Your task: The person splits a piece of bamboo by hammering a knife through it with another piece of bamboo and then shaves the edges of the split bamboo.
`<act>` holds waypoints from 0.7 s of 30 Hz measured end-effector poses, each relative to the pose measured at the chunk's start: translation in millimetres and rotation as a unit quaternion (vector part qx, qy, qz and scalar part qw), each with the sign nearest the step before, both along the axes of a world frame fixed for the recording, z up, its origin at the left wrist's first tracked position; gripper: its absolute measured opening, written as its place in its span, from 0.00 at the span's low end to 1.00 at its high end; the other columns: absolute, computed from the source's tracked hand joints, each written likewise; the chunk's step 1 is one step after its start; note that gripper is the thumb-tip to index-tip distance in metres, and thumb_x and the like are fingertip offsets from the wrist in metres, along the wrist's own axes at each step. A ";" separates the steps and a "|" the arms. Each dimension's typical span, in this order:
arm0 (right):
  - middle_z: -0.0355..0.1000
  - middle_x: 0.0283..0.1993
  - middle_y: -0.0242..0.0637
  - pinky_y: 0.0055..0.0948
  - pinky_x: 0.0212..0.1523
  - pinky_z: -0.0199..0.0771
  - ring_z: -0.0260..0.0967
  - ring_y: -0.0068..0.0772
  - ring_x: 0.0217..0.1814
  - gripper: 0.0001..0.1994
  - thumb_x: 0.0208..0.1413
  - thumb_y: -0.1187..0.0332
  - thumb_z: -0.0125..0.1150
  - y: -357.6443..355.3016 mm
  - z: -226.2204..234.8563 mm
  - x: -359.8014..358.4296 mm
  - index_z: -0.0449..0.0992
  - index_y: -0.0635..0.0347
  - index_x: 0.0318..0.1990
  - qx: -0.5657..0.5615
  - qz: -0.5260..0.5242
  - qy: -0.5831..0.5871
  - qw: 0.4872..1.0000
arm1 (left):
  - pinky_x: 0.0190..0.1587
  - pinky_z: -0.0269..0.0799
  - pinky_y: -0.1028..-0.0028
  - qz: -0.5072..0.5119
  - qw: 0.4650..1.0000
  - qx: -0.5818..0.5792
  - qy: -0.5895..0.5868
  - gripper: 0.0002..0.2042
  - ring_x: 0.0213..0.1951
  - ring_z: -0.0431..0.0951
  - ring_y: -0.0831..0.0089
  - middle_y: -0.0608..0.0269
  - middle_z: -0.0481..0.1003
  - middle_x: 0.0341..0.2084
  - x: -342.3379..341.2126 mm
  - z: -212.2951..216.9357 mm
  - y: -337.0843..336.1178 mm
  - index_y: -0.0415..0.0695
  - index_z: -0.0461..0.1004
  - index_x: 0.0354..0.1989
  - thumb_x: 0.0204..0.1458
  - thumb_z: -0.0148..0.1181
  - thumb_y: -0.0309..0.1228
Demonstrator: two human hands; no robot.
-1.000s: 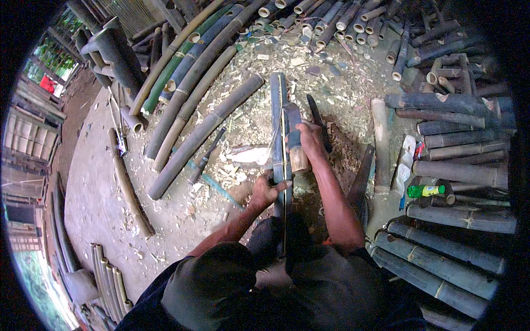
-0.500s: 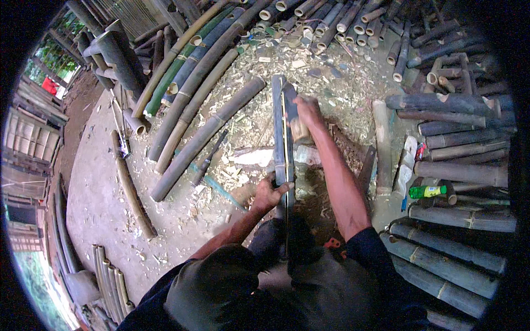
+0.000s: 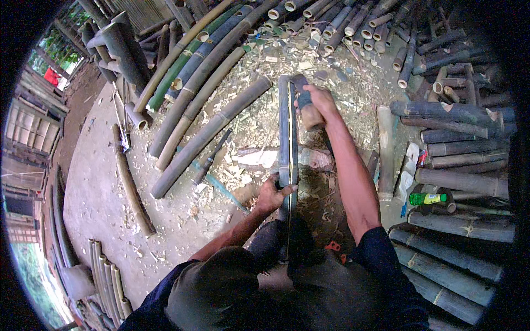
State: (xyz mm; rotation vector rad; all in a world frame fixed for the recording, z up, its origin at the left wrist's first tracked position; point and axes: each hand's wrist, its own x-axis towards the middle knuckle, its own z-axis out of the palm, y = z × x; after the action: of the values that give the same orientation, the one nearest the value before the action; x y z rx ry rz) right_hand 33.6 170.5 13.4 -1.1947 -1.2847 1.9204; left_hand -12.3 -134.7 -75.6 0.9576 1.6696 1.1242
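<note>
Right hand [image 3: 321, 103], gripping a wooden-ended tool [image 3: 312, 118], had moved toward the far end of the split bamboo [image 3: 284, 132]; left hand [image 3: 271, 195] clasped its nearer part.

- the right hand [image 3: 320, 101] has gone up near the far end of the split bamboo [image 3: 284, 129].
- its tool [image 3: 313, 118] went up too and leans more.
- more of the red thing [image 3: 332, 246] below shows.

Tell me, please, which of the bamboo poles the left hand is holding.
The dark bamboo pole with a pale lengthwise line: the left hand grips it and touches no other.
</note>
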 end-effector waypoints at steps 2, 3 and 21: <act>0.77 0.27 0.41 0.35 0.21 0.75 0.73 0.35 0.20 0.20 0.63 0.51 0.49 -47.4 58.2 29.7 0.74 0.60 0.46 -0.049 0.114 0.102 0.987 | 0.50 0.74 0.63 0.004 1.000 -0.002 0.007 0.31 0.43 0.80 0.58 0.44 0.80 0.41 -2.7 -24.3 -0.2 0.31 0.73 0.50 0.44 0.72 0.45; 0.75 0.26 0.39 0.33 0.21 0.75 0.73 0.33 0.20 0.20 0.63 0.51 0.50 -78.0 80.7 44.5 0.73 0.60 0.48 -0.012 0.088 0.074 0.993 | 0.49 0.74 0.63 0.003 1.000 -0.004 0.009 0.31 0.43 0.81 0.58 0.44 0.80 0.40 -2.6 -31.0 2.5 0.31 0.73 0.50 0.44 0.72 0.45; 0.75 0.34 0.54 0.43 0.38 0.74 0.74 0.56 0.35 0.13 0.59 0.66 0.55 -262.3 4.0 149.8 0.76 0.67 0.43 0.340 0.110 -0.272 0.893 | 0.46 0.74 0.65 0.019 0.999 0.013 -0.037 0.27 0.39 0.79 0.63 0.48 0.78 0.37 20.1 -20.2 12.0 0.30 0.69 0.49 0.48 0.71 0.37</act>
State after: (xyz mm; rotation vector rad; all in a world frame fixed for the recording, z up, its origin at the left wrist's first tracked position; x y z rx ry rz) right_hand 183.3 -91.8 17.4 -1.2590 -2.2267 1.0797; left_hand 7.8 -122.7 -95.8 0.8937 1.6239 1.1960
